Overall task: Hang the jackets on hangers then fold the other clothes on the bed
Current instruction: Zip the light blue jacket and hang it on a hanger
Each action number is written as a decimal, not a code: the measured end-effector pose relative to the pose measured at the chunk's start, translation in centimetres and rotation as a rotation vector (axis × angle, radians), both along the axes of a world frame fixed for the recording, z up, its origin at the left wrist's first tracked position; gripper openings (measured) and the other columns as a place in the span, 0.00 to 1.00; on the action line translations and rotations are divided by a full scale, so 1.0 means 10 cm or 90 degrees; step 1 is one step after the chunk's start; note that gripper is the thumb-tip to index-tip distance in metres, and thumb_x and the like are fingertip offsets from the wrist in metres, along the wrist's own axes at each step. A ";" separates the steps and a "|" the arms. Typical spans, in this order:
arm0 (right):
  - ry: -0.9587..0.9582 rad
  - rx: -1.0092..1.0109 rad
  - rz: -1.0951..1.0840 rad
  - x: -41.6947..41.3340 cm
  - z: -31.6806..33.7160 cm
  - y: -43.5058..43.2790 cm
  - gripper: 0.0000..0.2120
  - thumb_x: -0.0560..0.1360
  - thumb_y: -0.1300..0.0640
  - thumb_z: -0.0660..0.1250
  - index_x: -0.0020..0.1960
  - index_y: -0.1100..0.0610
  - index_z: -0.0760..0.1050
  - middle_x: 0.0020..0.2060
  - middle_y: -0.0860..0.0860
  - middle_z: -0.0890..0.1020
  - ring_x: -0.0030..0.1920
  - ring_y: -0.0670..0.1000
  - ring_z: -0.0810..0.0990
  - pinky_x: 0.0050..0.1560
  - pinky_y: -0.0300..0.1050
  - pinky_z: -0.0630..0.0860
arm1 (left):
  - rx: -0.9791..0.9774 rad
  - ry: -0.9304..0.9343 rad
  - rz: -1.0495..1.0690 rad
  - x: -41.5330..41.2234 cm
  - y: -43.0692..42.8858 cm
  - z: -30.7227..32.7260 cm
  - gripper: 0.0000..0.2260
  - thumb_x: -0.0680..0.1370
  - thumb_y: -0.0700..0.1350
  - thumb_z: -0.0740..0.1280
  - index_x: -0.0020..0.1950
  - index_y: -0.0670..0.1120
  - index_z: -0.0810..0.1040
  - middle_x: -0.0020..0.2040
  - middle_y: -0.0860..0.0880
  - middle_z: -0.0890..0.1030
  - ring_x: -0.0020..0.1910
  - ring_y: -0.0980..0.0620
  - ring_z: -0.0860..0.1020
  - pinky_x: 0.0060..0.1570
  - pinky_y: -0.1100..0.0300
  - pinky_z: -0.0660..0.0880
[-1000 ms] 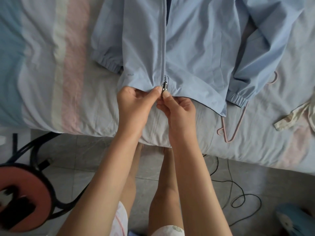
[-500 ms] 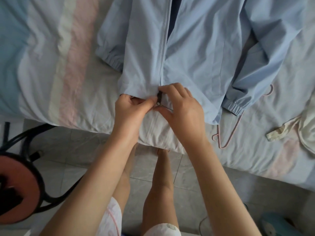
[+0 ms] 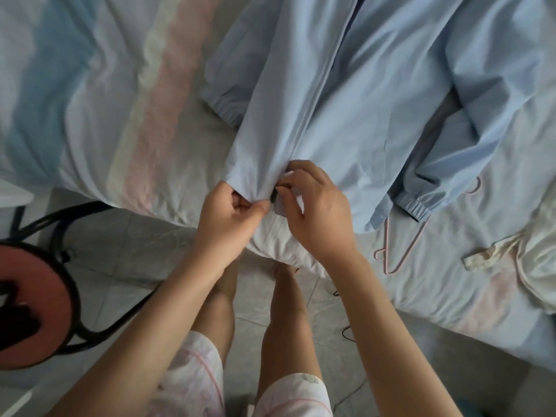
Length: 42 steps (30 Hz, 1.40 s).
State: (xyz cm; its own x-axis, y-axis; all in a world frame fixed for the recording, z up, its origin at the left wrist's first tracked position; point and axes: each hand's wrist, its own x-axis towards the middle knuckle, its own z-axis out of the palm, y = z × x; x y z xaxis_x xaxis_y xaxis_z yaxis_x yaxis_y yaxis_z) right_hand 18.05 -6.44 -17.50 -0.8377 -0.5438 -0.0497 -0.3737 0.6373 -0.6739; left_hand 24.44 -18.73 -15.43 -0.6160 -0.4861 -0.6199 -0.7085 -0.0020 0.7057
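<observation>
Zipping stage: the person is working the zipper base (image 3: 274, 196) at the hem of the light blue jacket (image 3: 361, 100), probably seating the slider.
Jacket location: it is lying front-up on the bed (image 3: 120, 130), running from the hands toward 12 o'clock, with its hem at the mattress edge.
Left hand (image 3: 231, 215): it is pinching hem fabric between thumb and curled fingers, at 9 o'clock of the zipper base.
Right hand (image 3: 316, 212): it is curling over the hem from 3 o'clock, fingertips pinching the small dark zipper part.
Change: one second ago the right hand was approaching from 6 o'clock, thumb to thumb with the left; it is now reaching across from the side. The slider is remaining at the hem.
Meaning: closing is not yet advancing, so hanging is still waiting.
Pink hanger (image 3: 400, 245): it is lying untouched at 4 o'clock of the hands, partly under the jacket.
Cream garment (image 3: 511, 254): it is lying at 3 o'clock, awaiting folding.
</observation>
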 end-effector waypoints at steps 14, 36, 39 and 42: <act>-0.013 -0.113 0.141 -0.05 1.55 -0.30 0.09 0.76 0.57 0.59 0.40 0.60 0.71 0.41 0.44 0.70 0.36 0.48 0.73 0.34 0.49 0.71 | 0.050 0.073 -0.042 0.15 -0.44 1.80 0.11 0.65 0.44 0.71 0.46 0.45 0.79 0.42 0.44 0.83 0.44 0.46 0.82 0.48 0.48 0.78; -0.014 -0.337 -0.095 0.05 3.45 -0.03 0.10 0.75 0.57 0.62 0.36 0.57 0.70 0.40 0.48 0.73 0.36 0.46 0.72 0.36 0.33 0.66 | -0.196 0.420 -0.013 -0.07 0.13 3.61 0.15 0.78 0.39 0.64 0.34 0.43 0.63 0.26 0.56 0.65 0.28 0.59 0.62 0.30 0.67 0.61; 0.021 -0.368 -0.065 -0.11 3.59 0.07 0.09 0.75 0.55 0.64 0.36 0.47 0.71 0.40 0.46 0.70 0.37 0.42 0.71 0.36 0.30 0.65 | -0.215 0.458 -0.066 -0.12 0.17 3.77 0.12 0.74 0.46 0.61 0.36 0.40 0.65 0.28 0.54 0.64 0.29 0.58 0.63 0.31 0.63 0.61; 0.066 -0.348 -0.070 -0.31 3.68 0.20 0.08 0.74 0.54 0.65 0.37 0.50 0.76 0.38 0.47 0.70 0.36 0.42 0.71 0.36 0.30 0.64 | -0.242 0.485 -0.087 -0.15 0.17 3.96 0.12 0.74 0.48 0.60 0.36 0.42 0.64 0.27 0.55 0.64 0.28 0.58 0.62 0.29 0.64 0.60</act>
State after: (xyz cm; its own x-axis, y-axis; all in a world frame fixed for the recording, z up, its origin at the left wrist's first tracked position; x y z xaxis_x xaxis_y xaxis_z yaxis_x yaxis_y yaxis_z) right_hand 14.98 -4.49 19.26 -0.8764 -0.3771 0.2995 -0.4062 0.2449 -0.8804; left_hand 22.90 -17.07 24.14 -0.8661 -0.4680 0.1755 -0.0186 0.3812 0.9243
